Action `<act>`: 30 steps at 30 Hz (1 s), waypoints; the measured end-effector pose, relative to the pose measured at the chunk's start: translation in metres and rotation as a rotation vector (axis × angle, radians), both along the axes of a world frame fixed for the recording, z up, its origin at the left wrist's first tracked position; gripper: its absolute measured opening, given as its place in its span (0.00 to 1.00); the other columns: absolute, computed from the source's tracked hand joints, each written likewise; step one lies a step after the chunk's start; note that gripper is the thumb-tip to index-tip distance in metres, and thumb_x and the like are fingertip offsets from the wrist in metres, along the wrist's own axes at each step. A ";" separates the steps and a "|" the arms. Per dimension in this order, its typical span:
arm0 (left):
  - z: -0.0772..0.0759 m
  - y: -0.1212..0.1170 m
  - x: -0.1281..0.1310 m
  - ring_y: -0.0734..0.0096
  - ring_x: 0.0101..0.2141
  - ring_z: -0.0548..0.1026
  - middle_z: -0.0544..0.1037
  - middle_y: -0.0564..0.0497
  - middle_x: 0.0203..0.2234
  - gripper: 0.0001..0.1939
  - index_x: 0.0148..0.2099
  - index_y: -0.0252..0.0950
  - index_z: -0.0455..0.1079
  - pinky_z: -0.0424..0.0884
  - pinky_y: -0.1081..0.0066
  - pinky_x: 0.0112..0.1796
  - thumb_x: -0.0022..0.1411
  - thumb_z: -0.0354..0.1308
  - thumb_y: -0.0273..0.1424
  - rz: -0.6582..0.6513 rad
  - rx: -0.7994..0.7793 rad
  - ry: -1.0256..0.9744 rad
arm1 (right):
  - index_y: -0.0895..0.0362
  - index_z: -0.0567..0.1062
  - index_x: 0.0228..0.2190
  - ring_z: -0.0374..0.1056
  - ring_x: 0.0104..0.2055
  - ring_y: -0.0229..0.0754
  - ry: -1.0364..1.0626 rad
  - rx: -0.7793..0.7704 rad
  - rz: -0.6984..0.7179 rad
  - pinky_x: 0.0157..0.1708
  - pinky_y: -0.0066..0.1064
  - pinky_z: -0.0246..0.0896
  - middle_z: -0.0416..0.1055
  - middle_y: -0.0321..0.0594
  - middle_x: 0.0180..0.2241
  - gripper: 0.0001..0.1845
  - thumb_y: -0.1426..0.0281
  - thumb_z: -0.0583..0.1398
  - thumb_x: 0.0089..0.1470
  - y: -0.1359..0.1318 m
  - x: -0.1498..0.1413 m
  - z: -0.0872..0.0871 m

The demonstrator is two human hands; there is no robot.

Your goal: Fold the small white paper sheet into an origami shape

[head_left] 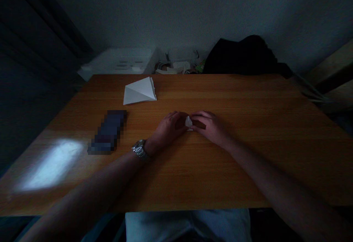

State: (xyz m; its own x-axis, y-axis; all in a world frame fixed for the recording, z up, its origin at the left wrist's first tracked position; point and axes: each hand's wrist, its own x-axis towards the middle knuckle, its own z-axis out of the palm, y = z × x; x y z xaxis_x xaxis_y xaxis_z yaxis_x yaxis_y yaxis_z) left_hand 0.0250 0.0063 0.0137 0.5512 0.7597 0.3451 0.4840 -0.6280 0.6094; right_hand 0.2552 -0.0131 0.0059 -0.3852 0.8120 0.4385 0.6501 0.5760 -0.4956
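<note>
A small piece of folded white paper (188, 122) stands near the middle of the wooden table, pointed at its top. My left hand (171, 127) grips its left side between thumb and fingers, a metal watch on that wrist. From the other side my right hand (209, 125) pinches the same paper, thumb low and fingers above. The paper's edges are partly covered by my fingertips, so its full shape is hidden.
A larger folded sheet of white paper (140, 91) lies at the back left of the wooden table (261, 124). A blurred-out dark flat object (109, 131) rests to the left. Behind the far edge are a white plastic bin (124, 60) and a black cloth (239, 56).
</note>
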 end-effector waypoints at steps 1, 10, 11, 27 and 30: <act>0.000 0.000 0.000 0.61 0.49 0.76 0.77 0.46 0.49 0.23 0.57 0.38 0.68 0.73 0.63 0.51 0.62 0.68 0.30 0.004 0.000 -0.010 | 0.51 0.79 0.49 0.72 0.52 0.50 0.004 -0.002 0.004 0.55 0.47 0.68 0.76 0.44 0.50 0.15 0.68 0.67 0.59 0.000 0.000 0.000; 0.002 -0.002 0.002 0.61 0.49 0.75 0.76 0.45 0.50 0.24 0.58 0.39 0.67 0.73 0.63 0.50 0.62 0.67 0.30 0.012 0.008 -0.002 | 0.51 0.79 0.50 0.72 0.52 0.51 -0.004 0.014 0.025 0.54 0.47 0.69 0.76 0.45 0.50 0.16 0.69 0.66 0.60 -0.001 0.000 0.000; 0.002 -0.002 0.001 0.61 0.49 0.75 0.76 0.45 0.49 0.24 0.59 0.39 0.67 0.73 0.63 0.49 0.62 0.68 0.30 0.014 0.004 -0.003 | 0.51 0.79 0.50 0.72 0.52 0.51 0.006 0.014 0.026 0.54 0.47 0.69 0.76 0.45 0.50 0.16 0.70 0.66 0.60 0.000 0.000 -0.001; -0.006 0.002 0.000 0.61 0.47 0.76 0.78 0.46 0.47 0.31 0.63 0.40 0.64 0.72 0.62 0.51 0.60 0.69 0.30 0.018 -0.001 -0.015 | 0.52 0.79 0.43 0.73 0.50 0.50 0.117 -0.062 -0.013 0.52 0.46 0.69 0.77 0.44 0.47 0.15 0.72 0.70 0.52 0.007 0.000 -0.006; -0.006 0.003 0.000 0.60 0.47 0.76 0.78 0.47 0.47 0.31 0.63 0.40 0.64 0.72 0.61 0.50 0.60 0.69 0.31 0.017 0.004 -0.007 | 0.52 0.79 0.42 0.73 0.50 0.50 0.127 -0.078 -0.023 0.53 0.46 0.69 0.76 0.44 0.46 0.16 0.72 0.71 0.51 0.008 0.000 -0.007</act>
State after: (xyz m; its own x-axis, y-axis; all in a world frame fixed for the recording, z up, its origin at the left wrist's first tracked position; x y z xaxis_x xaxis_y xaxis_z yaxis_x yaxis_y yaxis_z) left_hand 0.0249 0.0096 0.0075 0.5354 0.7679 0.3518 0.4907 -0.6217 0.6105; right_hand 0.2552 -0.0053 -0.0010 -0.3115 0.8534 0.4180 0.5922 0.5183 -0.6170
